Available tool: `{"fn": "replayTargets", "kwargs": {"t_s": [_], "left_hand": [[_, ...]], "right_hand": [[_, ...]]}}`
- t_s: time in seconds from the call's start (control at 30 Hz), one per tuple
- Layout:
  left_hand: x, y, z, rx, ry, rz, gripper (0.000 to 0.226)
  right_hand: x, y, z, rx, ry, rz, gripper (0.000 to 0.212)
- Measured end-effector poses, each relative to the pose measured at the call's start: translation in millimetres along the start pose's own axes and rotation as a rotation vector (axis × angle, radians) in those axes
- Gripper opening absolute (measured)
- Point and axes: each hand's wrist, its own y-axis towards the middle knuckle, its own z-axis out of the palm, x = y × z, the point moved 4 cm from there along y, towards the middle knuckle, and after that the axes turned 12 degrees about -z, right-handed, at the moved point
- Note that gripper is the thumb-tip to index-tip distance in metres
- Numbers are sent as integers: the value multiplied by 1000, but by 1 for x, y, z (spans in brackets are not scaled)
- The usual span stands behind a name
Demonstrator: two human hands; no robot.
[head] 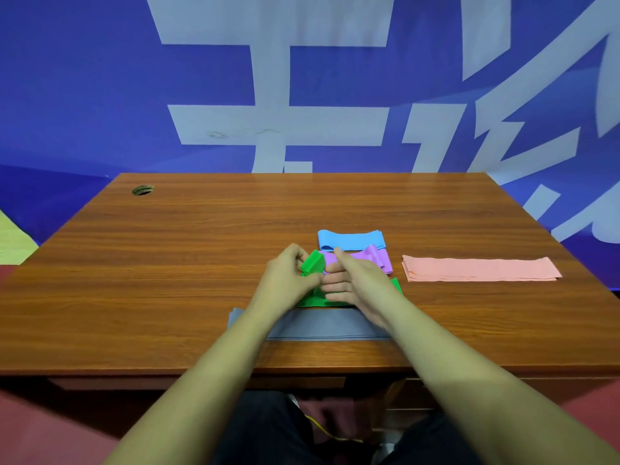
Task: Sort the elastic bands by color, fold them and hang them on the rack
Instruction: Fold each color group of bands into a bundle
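Here we are partway through folding the green band (312, 302), which lies on the desk (201, 246) straight in front of us. Our left hand (292, 276) pinches one end of it, with curled fingers raising the strip up and over. Our right hand (355, 283) lies flat on the rest of it, fingers (335, 278) straight and close together. We judge they press down so the stretchy material neither slides nor springs back while the fold is made.

Just beyond the green band sits the purple band (372, 258), loosely folded, and beyond that the light-blue band (350, 239), folded flat. Well to the right of the green band lies the pink band (479, 269), a long, tidy stack. Just nearer to us than the green band, partly under our forearms, the grey band (328, 325) is spread flat.

We take it that each colour is kept apart so it can go to the rack on its own. No rack is in view.
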Motion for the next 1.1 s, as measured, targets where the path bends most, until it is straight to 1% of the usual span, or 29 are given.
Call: {"fn": "replayTargets", "kwargs": {"t_s": [0.03,0.07,0.1,0.17,0.23,0.3,0.37,0.43,0.47,0.53,0.57,0.63,0.7,0.77,0.83,0.9,1.1], "left_hand": [[-2,0,7,44,-24,0,27],[-3,-1,13,101,-58,-16,31],[-3,-1,17,157,-92,-38,34],[-2,-1,20,249,-137,-58,33],[0,-2,19,331,-174,-38,30],[3,-3,16,356,-203,-18,30],[5,-1,14,351,-236,1,29],[7,2,12,321,-235,56,31],[8,4,11,278,-181,112,32],[12,10,7,163,60,250,41],[14,12,6,131,180,293,47],[22,15,8,150,320,304,56],[31,19,12,184,385,293,60],[36,20,16,221,408,283,60],[37,21,18,255,397,288,58],[37,21,20,259,397,305,55],[38,20,20,242,377,312,47]], "right_hand": [[-1,0,0,6,131,73,47],[-2,0,-1,13,206,118,51],[-3,0,-2,12,255,137,51],[-7,1,-8,-1,318,126,42],[-12,1,-12,-9,345,110,30],[-16,2,-14,-12,329,117,26],[-21,4,-16,-54,288,128,29],[-20,6,-18,-99,229,122,29],[-18,7,-20,-115,198,114,27],[-12,7,-26,-131,158,102,22],[-10,6,-29,-134,151,100,18],[-9,5,-39,-161,146,101,10],[-10,4,-49,-191,120,111,12],[-13,2,-58,-202,67,128,11],[-17,1,-63,-203,40,138,18],[-18,0,-65,-218,3,139,15],[-17,2,-78,-276,-359,89,7]]}}
